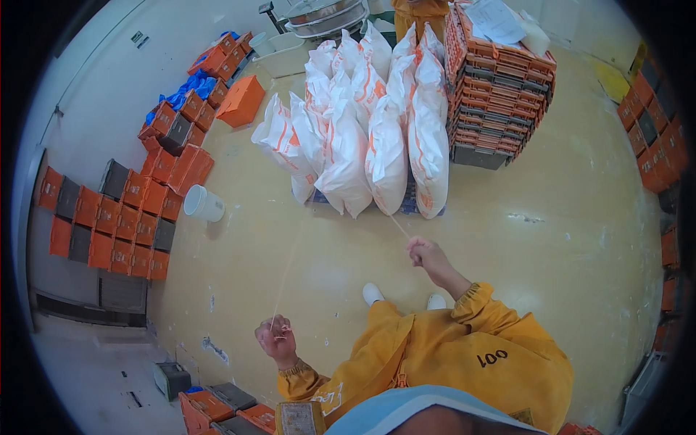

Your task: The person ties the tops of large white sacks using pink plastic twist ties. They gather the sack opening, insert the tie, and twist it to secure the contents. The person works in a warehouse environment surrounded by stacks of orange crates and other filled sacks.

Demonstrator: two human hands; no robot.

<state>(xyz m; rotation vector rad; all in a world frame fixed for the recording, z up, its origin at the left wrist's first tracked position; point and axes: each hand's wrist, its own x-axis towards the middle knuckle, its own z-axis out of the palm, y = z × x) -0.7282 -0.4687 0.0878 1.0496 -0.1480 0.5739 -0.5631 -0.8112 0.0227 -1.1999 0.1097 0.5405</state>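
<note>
In my left hand (276,341), low and left of the sacks, a thin pale string (285,272) is gripped; it rises over the floor and fades from sight below the pallet. My right hand (432,261) is closed on a pale cord (401,226), which runs up to the bottom of a white sack (387,157). Whether both are one length cannot be seen. Several full white sacks with orange print stand upright, packed in rows on a blue pallet (409,198). Both hands are apart from the sacks.
A tall stack of orange and grey crates (497,109) adjoins the sacks, with papers (495,20) on top. Orange crates (128,223) line the left wall near a white bucket (204,203). Behind the sacks stand a person in orange clothing (405,24) and round metal equipment (326,19).
</note>
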